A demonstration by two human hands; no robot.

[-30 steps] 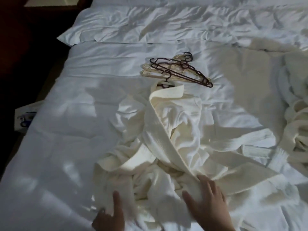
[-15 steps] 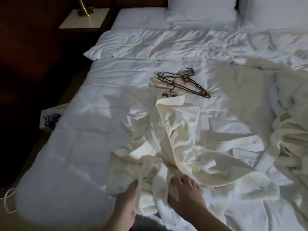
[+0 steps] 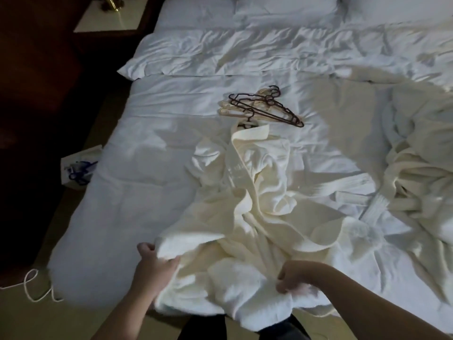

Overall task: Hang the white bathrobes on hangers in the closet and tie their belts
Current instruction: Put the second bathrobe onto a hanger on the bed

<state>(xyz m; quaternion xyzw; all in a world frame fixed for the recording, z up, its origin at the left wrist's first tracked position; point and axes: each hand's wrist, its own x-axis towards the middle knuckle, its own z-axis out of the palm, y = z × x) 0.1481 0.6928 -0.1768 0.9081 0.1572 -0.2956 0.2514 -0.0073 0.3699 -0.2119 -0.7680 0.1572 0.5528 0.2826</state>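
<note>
A cream-white bathrobe (image 3: 255, 197) lies crumpled along the middle of the bed, its collar on a dark hanger (image 3: 248, 120) whose hook points up the bed. My left hand (image 3: 153, 263) grips the robe's lower left edge near the foot of the bed. At the lower right hem, my right hand (image 3: 294, 276) holds a bunch of the fabric. A pile of dark and pale hangers (image 3: 266, 106) rests just beyond the collar. A second robe (image 3: 416, 182) lies heaped at the right, with a flat belt (image 3: 353, 185) stretched between the two robes.
The bed (image 3: 137, 182) has white sheets and pillows (image 3: 282, 11) at its head. A nightstand (image 3: 112, 20) with a brass lamp base stands at the far left. A white bag with blue handles (image 3: 78, 168) and a white cord (image 3: 36, 288) lie on the floor at the left.
The view has pulled back from the bed. Both hands have moved apart to the robe's lower edges and taken hold, and the hem is drawn toward the foot of the bed.
</note>
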